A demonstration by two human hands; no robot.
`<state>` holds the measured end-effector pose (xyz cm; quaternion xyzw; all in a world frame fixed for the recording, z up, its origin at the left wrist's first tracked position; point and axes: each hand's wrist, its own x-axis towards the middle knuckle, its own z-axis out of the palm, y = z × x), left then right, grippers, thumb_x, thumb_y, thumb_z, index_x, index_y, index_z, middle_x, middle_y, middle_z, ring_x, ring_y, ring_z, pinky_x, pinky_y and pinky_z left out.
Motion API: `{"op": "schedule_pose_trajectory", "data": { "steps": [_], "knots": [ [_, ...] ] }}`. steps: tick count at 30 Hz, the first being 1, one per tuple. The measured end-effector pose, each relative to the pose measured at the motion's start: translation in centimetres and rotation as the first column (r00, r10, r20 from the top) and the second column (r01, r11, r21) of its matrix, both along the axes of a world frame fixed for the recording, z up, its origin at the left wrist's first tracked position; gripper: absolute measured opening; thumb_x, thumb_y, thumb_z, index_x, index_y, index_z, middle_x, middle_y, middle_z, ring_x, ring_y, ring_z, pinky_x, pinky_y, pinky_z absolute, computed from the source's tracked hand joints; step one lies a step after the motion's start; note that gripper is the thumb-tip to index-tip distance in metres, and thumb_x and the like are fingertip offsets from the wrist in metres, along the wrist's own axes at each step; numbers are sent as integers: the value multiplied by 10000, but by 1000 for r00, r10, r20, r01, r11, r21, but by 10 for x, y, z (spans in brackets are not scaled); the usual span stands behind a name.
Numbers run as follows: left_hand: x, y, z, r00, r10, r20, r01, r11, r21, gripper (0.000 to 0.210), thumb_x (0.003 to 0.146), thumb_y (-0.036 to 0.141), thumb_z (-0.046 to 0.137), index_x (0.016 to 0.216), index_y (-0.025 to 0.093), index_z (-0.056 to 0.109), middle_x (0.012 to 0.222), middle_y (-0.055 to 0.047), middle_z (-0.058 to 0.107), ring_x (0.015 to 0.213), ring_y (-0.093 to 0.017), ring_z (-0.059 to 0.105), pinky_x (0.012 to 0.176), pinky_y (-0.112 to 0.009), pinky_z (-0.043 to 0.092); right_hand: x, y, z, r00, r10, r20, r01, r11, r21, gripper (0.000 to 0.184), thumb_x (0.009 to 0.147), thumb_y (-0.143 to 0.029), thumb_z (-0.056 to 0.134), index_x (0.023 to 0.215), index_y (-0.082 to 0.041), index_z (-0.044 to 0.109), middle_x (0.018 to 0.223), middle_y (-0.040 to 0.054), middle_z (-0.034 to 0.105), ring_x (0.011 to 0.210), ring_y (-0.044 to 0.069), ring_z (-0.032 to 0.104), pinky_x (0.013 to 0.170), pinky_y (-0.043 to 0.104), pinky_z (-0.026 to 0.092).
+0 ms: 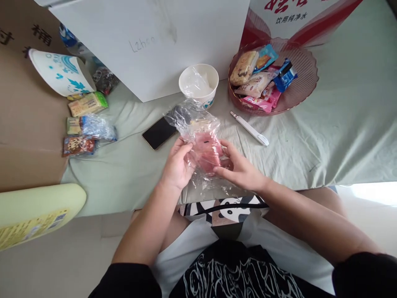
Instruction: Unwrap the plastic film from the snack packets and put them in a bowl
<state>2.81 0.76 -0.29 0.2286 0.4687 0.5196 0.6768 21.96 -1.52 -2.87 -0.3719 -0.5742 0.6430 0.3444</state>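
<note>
Between my hands is a clear plastic bag [190, 112] with a pink-red packet [207, 149] in it; what the packet contains I cannot make out. My left hand [180, 163] grips the bag's left side, thumb on top. From the right, my right hand [237, 165] closes on the packet's edge through the crinkled plastic. Just beyond, the loose end of the bag covers part of a black phone [159, 133] lying on the cloth. A white paper bowl [201, 97] with clear plastic inside stands behind the bag.
A pink ribbed bowl [305, 78] of wrapped snacks stands at back right, near a white pen-like cutter [250, 129]. Several snack packs [88, 103] lie left beside a tipped paper tub [63, 74]. A white box [149, 45] blocks the back; a pale green container [40, 211] is at left.
</note>
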Motion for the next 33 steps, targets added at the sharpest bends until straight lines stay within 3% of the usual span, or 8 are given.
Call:
{"op": "schedule_pose_trajectory", "data": {
  "steps": [5, 10, 13, 15, 20, 23, 28, 33],
  "knots": [
    [13, -10, -1, 982, -178, 61, 175, 983, 50, 460, 646, 386, 856, 1037, 203, 699, 987, -84, 762, 912, -259, 740, 747, -337, 606, -11, -2, -7, 984, -136, -114, 119, 982, -150, 593, 897, -561, 670, 1340, -282, 392, 1106, 57, 684, 894, 195, 708, 746, 336, 626],
    [15, -14, -5, 957, -290, 19, 290, 957, -23, 374, 626, 359, 902, 897, 178, 718, 716, -26, 687, 610, -152, 647, 541, -250, 512, -14, -4, -5, 988, -133, -77, 134, 991, 2, 592, 943, -594, 584, 1418, -312, 371, 1279, 86, 646, 1123, 241, 679, 960, 431, 608],
    [16, -13, -4, 975, -222, 15, 222, 975, 12, 360, 650, 355, 893, 926, 188, 732, 815, -34, 737, 731, -166, 699, 652, -254, 566, -7, -4, 0, 989, -116, 86, 96, 972, 215, 563, 960, -551, 577, 1437, -276, 464, 1350, 121, 606, 1270, 278, 601, 1078, 484, 536],
    [15, -12, -2, 970, -241, 11, 241, 970, 18, 369, 668, 372, 884, 961, 199, 740, 862, -42, 755, 788, -190, 721, 694, -280, 589, 0, -1, 0, 964, -203, 172, 148, 946, 287, 505, 958, -549, 577, 1369, -256, 559, 1337, 135, 597, 1245, 285, 601, 1029, 480, 562],
    [12, -19, -4, 860, -510, -25, 510, 860, -9, 448, 701, 299, 865, 1124, 230, 736, 938, -54, 774, 912, -239, 743, 808, -356, 611, 14, 11, -6, 953, -293, 78, 275, 944, 184, 629, 894, -610, 639, 1395, -246, 528, 1350, 129, 630, 1204, 297, 642, 998, 506, 582],
    [14, -24, -13, 838, -543, -46, 543, 840, -24, 509, 703, 235, 858, 1188, 241, 703, 1052, -56, 774, 979, -238, 741, 872, -365, 604, 15, 12, -4, 957, -272, 98, 246, 946, 213, 515, 882, -495, 695, 1317, -233, 608, 1262, 107, 699, 1153, 296, 680, 1028, 519, 560],
    [18, -26, -22, 865, -496, -79, 495, 868, -23, 780, 771, 267, 816, 1480, 321, 494, 1380, -63, 663, 1233, -273, 656, 1066, -436, 532, 14, 10, 0, 891, -406, 202, 242, 803, 545, 315, 876, -219, 640, 1175, -272, 722, 1288, 75, 674, 1201, 269, 642, 1064, 500, 517],
    [16, -25, -23, 860, -509, -36, 510, 858, 57, 973, 822, 353, 800, 1599, 434, 219, 1503, -36, 568, 1361, -276, 563, 1153, -470, 441, 18, 11, -6, 888, -405, 216, 121, 662, 740, 266, 852, -151, 581, 963, -293, 777, 1355, 47, 565, 1290, 295, 529, 1102, 540, 444]
  ]
}}
